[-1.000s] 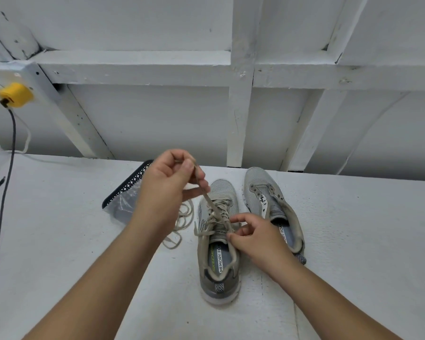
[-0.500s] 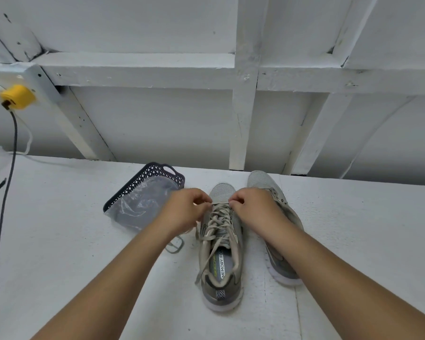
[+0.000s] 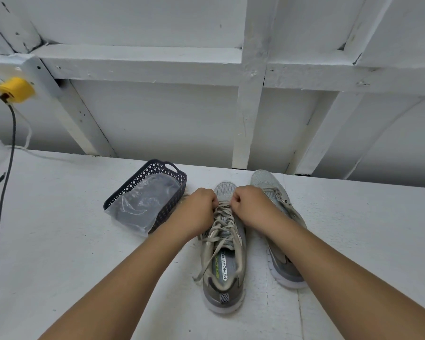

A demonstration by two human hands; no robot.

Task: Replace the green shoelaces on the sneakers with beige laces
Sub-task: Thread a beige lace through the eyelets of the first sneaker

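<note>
Between both grips, left hand (image 3: 198, 209) and right hand (image 3: 252, 207): beige lace (image 3: 220, 220).

A white-painted tabletop (image 3: 59, 241) with a rough, slightly grainy finish fills the lower half of the view. Behind it, from nine o'clock across to three o'clock, rises a white wall (image 3: 157, 119) framed with painted timber: a horizontal rail (image 3: 138, 62) runs across at twelve o'clock, an upright post (image 3: 248, 106) meets the tabletop just right of centre, and diagonal braces (image 3: 84, 123) slant down at ten and two o'clock. The paint is scuffed and chipped at the joints. At ten o'clock a yellow plug (image 3: 16, 90) sits on the frame, and a dark cable (image 3: 3, 192) hangs from it down over the tabletop's left edge. The light is soft and even.
</note>
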